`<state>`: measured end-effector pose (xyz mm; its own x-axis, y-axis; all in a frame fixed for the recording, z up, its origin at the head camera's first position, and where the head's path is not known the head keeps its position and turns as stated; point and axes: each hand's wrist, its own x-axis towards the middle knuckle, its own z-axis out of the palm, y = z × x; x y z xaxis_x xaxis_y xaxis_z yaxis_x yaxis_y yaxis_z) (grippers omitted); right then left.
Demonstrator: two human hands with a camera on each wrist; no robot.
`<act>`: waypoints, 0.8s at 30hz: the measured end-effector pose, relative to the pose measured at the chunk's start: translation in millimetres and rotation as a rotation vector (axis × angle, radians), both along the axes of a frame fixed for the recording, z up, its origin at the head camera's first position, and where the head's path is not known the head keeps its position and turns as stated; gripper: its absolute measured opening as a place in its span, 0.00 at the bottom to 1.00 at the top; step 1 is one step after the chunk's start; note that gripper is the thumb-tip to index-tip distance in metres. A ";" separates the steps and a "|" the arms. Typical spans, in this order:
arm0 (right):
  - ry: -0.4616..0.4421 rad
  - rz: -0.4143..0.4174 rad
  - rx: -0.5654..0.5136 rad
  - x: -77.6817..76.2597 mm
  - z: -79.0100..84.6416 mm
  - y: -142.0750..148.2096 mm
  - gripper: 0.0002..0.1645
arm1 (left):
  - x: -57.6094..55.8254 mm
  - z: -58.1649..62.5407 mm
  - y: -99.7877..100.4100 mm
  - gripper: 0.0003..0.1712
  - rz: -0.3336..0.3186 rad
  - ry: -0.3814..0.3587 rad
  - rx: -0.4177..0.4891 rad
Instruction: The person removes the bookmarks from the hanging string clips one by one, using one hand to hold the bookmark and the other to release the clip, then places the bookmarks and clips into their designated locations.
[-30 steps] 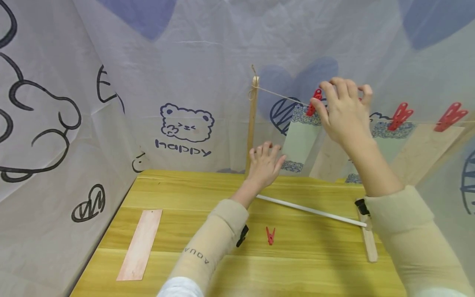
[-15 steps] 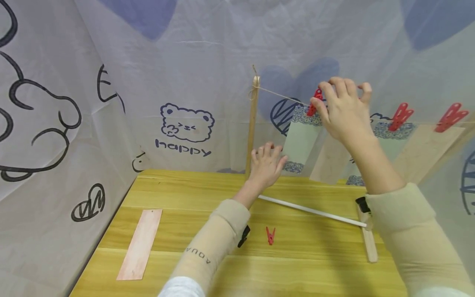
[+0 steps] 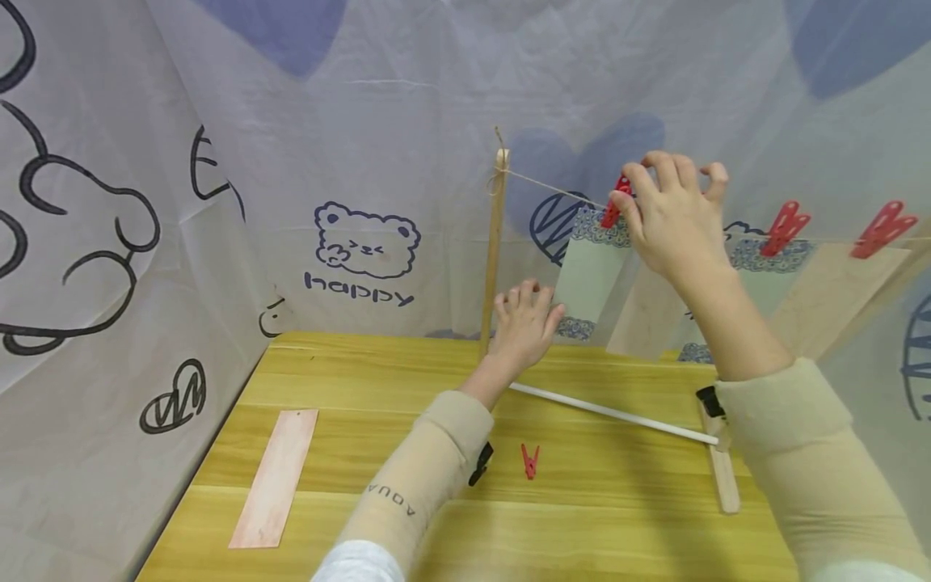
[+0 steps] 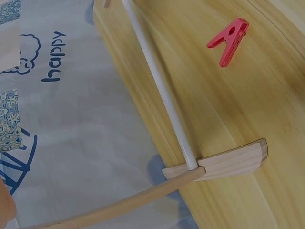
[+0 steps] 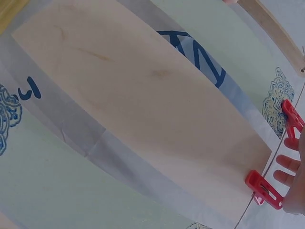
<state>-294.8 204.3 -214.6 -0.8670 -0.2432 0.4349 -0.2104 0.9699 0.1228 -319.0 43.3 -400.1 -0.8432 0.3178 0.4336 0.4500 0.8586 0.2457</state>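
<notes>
One red clip (image 3: pixel 622 187) shows only partly, pinched in the right hand (image 3: pixel 678 222).

A pale green card (image 3: pixel 589 279) with blue patterned ends hangs from a string (image 3: pixel 549 186), a red clothespin (image 3: pixel 610 216) on its top edge.

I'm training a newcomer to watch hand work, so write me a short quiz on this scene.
1. Multiple choice: which hand has its thumb at a red clothespin on the twine?
A) left
B) right
C) neither

2. True or false: the loose red clothespin lies on the tabletop, apart from the white rod.

3. Fill in: the word on the backdrop under the bear face is ____.

Key:
1. B, the right hand
2. True
3. happy
</notes>
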 end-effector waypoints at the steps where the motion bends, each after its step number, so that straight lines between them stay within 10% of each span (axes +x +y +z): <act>1: 0.001 0.001 -0.002 0.1 -0.2 0.1 0.31 | 0.1 -0.1 0.3 0.22 -0.001 -0.004 0.007; 24: 0.031 0.027 -0.016 1.5 -2.5 0.8 0.29 | 0.0 -2.5 -0.8 0.17 -0.001 -0.041 0.123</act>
